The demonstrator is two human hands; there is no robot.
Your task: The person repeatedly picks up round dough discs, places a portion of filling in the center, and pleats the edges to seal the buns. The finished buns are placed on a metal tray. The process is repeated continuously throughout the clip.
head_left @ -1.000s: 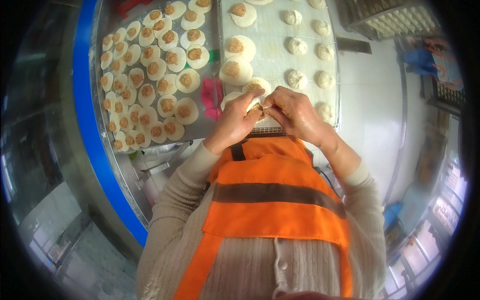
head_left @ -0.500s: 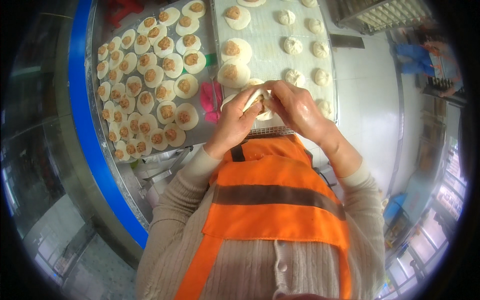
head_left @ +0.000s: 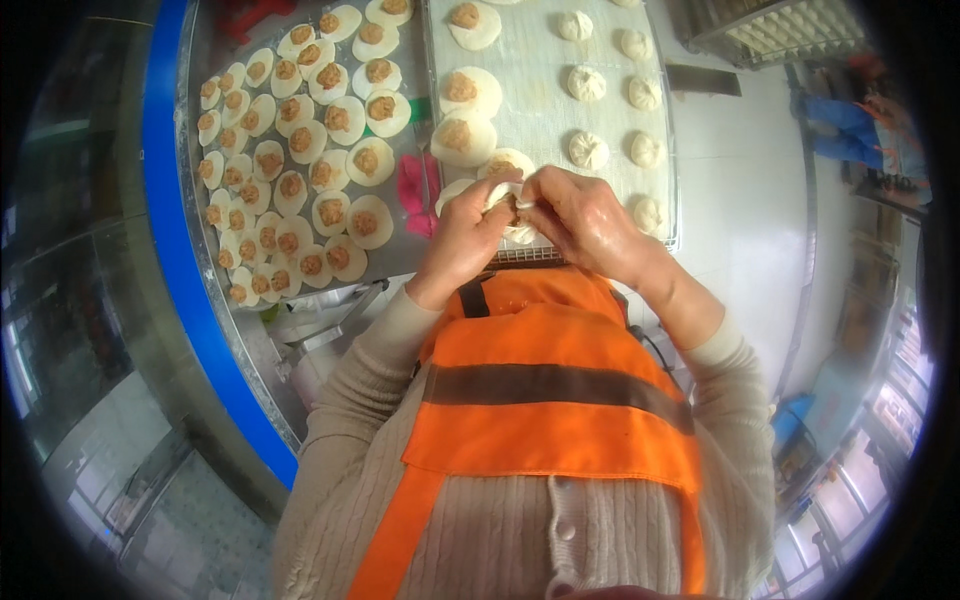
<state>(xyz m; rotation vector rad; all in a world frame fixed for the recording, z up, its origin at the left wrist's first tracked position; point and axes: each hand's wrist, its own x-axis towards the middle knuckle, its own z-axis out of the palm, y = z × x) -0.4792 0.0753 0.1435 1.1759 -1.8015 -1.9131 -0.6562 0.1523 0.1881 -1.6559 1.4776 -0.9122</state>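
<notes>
Between my two hands is a partly gathered bun (head_left: pixel 519 234), its pale dough folded up around brownish filling. My left hand (head_left: pixel 468 232) cups it from the left, thumb by the filling. With fingers closed on the dough's rim, my right hand (head_left: pixel 588 222) pinches from the right. Just beyond my hands lies a filled wrapper (head_left: pixel 508 160), partly covered by my fingers. More flat filled wrappers (head_left: pixel 468 138) sit along the left side of the lined tray (head_left: pixel 535 60). Pleated buns (head_left: pixel 588 150) stand in columns on its right side.
Many flat dough rounds with filling (head_left: pixel 330 175) cover the metal table at left, edged by a blue strip (head_left: pixel 172 250). A pink cloth or handle (head_left: pixel 412 195) lies between table and tray. A rack (head_left: pixel 780 30) stands far right, with a person in blue (head_left: pixel 845 130) nearby.
My right fingers have drawn in closer to my left hand, and the dough's opening looks smaller. The view has shifted slightly.
</notes>
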